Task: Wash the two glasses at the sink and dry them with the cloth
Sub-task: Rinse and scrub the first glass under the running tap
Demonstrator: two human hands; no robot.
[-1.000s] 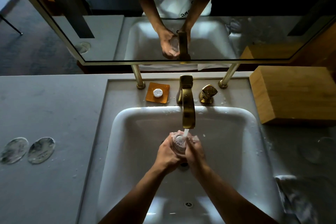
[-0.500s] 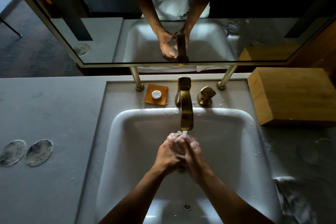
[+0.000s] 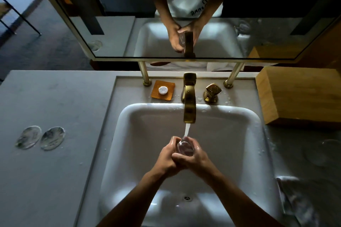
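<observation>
A clear glass [image 3: 184, 147] sits between both hands over the white sink [image 3: 230, 134], mouth up under the stream from the brass tap [image 3: 189, 105]. My left hand [image 3: 167, 158] wraps its left side and my right hand [image 3: 196, 157] wraps its right side, fingers overlapping at the near side. Most of the glass is hidden by the fingers. A second glass [image 3: 322, 153] stands dim on the counter at the right. The cloth [image 3: 295, 202] lies crumpled on the counter at the lower right.
Two round glass coasters [image 3: 39, 137] lie on the grey counter at the left. An orange soap dish [image 3: 163, 90] and a brass tap handle [image 3: 212, 92] sit behind the basin. A wooden box [image 3: 302, 96] stands at the back right. A mirror hangs above.
The suds on the glass and fingers have rinsed away. Both hands have dropped a little lower under the tap, still round the glass, and the view has tilted.
</observation>
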